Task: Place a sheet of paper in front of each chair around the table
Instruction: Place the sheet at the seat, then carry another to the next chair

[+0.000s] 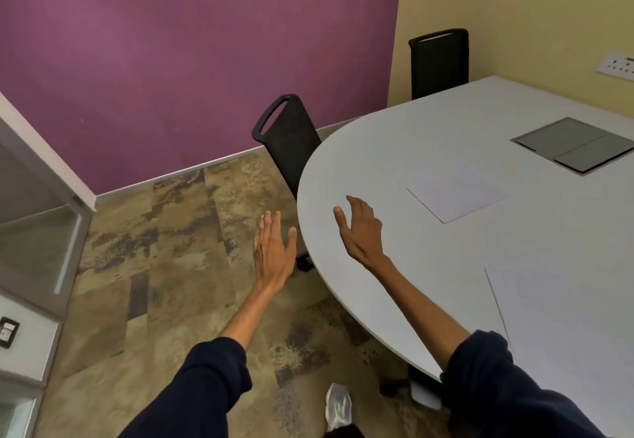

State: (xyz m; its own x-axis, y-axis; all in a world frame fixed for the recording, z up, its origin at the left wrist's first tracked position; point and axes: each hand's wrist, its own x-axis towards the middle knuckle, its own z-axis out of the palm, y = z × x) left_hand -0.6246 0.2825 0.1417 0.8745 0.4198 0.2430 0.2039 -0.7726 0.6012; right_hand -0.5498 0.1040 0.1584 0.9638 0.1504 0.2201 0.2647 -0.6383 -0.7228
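Observation:
A pale grey table [394,142] with a rounded end fills the right side. One white sheet of paper [458,192] lies flat near that rounded end. A larger-looking sheet or stack of paper [566,307] lies nearer me at the right. A black chair [291,135] stands tucked against the rounded end, and a second black chair [439,63] stands at the far side by the yellow wall. My left hand [274,252] hovers over the floor beside the table edge, fingers apart, empty. My right hand [360,232] is above the tabletop left of the first sheet, fingers spread, holding nothing.
A grey cable hatch [576,144] is set into the tabletop at the right. A wall socket [617,65] sits on the yellow wall. A glass door frame [44,197] stands at the left. Patterned brown floor [171,232] lies between the door and the table. My shoe [338,406] shows below.

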